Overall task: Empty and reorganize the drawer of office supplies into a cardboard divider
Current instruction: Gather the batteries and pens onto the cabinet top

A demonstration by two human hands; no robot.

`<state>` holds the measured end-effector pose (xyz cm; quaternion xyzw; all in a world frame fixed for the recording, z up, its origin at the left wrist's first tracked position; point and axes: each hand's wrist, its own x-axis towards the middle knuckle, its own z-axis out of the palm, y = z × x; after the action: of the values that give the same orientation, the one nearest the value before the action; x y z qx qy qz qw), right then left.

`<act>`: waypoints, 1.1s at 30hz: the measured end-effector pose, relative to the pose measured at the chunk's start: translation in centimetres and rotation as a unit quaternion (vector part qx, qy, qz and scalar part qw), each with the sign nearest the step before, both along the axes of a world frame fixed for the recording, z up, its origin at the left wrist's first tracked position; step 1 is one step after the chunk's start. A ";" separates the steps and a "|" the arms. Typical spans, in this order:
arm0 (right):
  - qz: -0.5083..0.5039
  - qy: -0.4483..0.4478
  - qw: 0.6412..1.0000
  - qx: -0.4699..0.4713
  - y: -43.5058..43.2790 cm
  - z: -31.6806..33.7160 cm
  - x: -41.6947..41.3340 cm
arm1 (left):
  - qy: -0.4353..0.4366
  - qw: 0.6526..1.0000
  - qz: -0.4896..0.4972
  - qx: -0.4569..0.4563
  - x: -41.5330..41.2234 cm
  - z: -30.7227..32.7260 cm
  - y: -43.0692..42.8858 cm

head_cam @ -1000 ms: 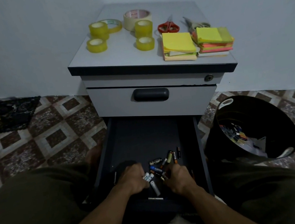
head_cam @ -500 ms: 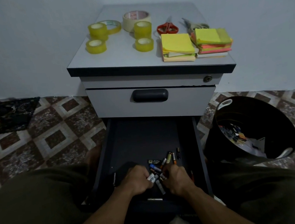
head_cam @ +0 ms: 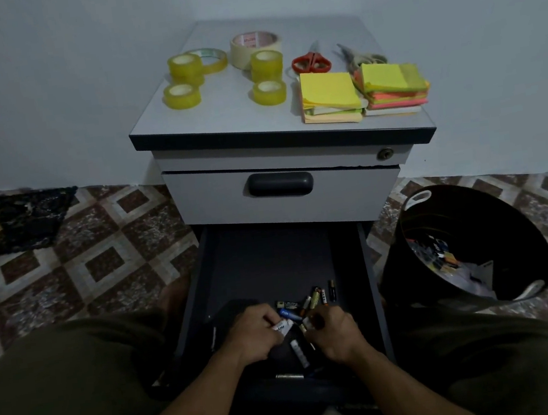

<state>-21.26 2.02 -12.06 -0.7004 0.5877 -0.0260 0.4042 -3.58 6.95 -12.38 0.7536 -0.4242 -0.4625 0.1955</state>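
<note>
Brown and cream patterned tiles were seen around a grey cabinet [head_cam: 283, 185] set against a pale wall. Its bottom drawer [head_cam: 273, 266] was pulled out, dark and smooth inside and mostly bare. A small heap of batteries [head_cam: 315, 300] was left near the drawer's front edge, toward its right side.

The left hand [head_cam: 255, 335] was curled round a white battery [head_cam: 283, 328]. A second pale cell [head_cam: 309, 322] was pinched by the right hand [head_cam: 333, 334]. On both hands the fingers [head_cam: 266, 316] were drawn in narrow and closed on their loads. Another white cell [head_cam: 299, 352] lay loose between the wrists, and a thin metallic stick [head_cam: 288, 376] lay along the front edge; what it was could not be told.

The batteries were judged to be rigid little cylinders, dense for their size and not fragile. Their glossy wrappers looked slippery, and they would likely roll on the smooth drawer floor. They would best be taken across the barrel, or several gathered into a cupped palm.

On the cabinet top, glossy yellow tape rolls [head_cam: 183, 96], red-handled scissors [head_cam: 311, 63] and soft blocks of sticky notes [head_cam: 327, 92] were laid out. A black bin [head_cam: 409, 280] holding small mixed scraps stood just right of the drawer. No cardboard divider was seen.
</note>
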 end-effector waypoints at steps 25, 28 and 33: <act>0.064 -0.205 0.973 -0.082 -6.1 28.5 2.4 | 0.191 0.936 0.193 -0.224 6.7 26.4 -2.2; 0.041 -0.226 0.968 -0.097 -9.8 32.2 5.1 | 0.162 0.930 0.202 -0.262 8.7 30.0 -5.3; -0.004 -0.238 0.969 -0.064 -15.3 35.6 10.6 | 0.112 0.925 0.221 -0.288 11.4 32.4 -12.8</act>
<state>-10.65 -13.30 23.58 -0.6958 0.4746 -0.2312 0.4870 7.81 -5.85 20.03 0.6828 -0.3372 -0.3470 0.5474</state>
